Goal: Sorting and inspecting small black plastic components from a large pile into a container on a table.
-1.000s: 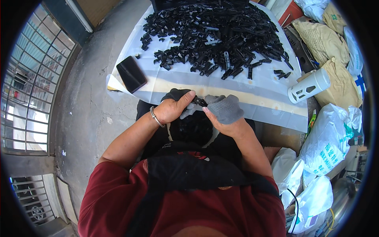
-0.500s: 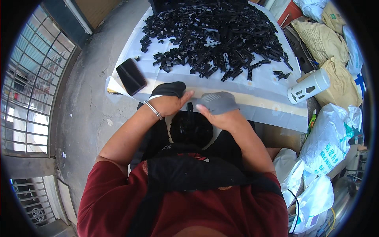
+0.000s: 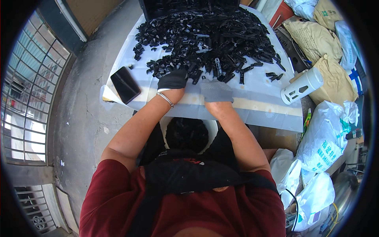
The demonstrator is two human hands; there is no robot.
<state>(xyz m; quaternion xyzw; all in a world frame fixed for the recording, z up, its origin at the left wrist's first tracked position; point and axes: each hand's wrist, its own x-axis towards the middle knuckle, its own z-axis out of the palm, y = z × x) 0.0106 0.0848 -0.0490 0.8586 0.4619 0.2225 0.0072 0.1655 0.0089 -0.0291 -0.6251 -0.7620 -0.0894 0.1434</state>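
A large heap of small black plastic parts (image 3: 221,43) covers the white table sheet (image 3: 260,89); some are curved pieces, others long and narrow. My left hand (image 3: 172,81), in a black glove, is at the heap's near edge, its fingers curled down among the closest pieces. Just right of it, my right hand (image 3: 217,91) in a grey knitted glove is closed, knuckles up, close to the long parts. The undersides of both hands are hidden, so what they pinch does not show. Below the table edge, a white bucket (image 3: 213,130) holds more black parts (image 3: 187,134) between my legs.
A dark phone (image 3: 125,85) lies on the table's left corner. At the right edge rests a white slotted cylinder (image 3: 302,85). A black crate (image 3: 189,8) stands at the back. Stuffed sacks (image 3: 321,138) crowd the right side; a barred gate (image 3: 31,94) is at left.
Both hands have moved forward from above the bucket to the near edge of the heap. A black part that showed between them over the bucket is no longer seen there.
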